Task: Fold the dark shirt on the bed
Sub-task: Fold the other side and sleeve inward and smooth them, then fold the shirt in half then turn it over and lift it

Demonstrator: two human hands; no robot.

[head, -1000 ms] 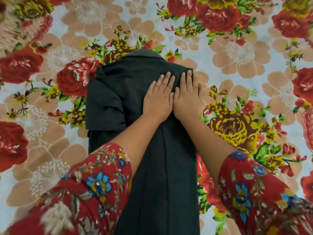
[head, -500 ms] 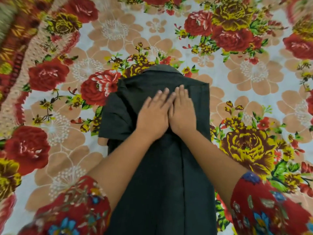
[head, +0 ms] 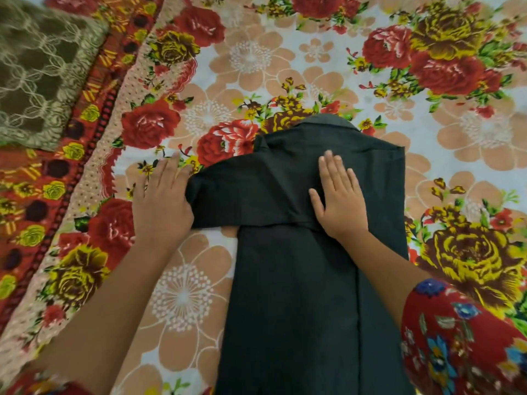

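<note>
Now the hands have parted: left hand [head: 162, 203] at the sleeve [head: 242, 192], grip unclear, right hand [head: 340, 201] flat on the dark shirt [head: 299, 295]

Your bedspread [head: 285, 67] fills the view: a pale ground with tan blossoms, red roses and yellow-brown roses among green leaves. Toward 9 o'clock you see a dotted cream band, then a red border [head: 42, 195] carrying yellow roses and dark ones. At 10 o'clock an olive cloth [head: 37, 75] with a pale lattice pattern overlaps that border.
</note>
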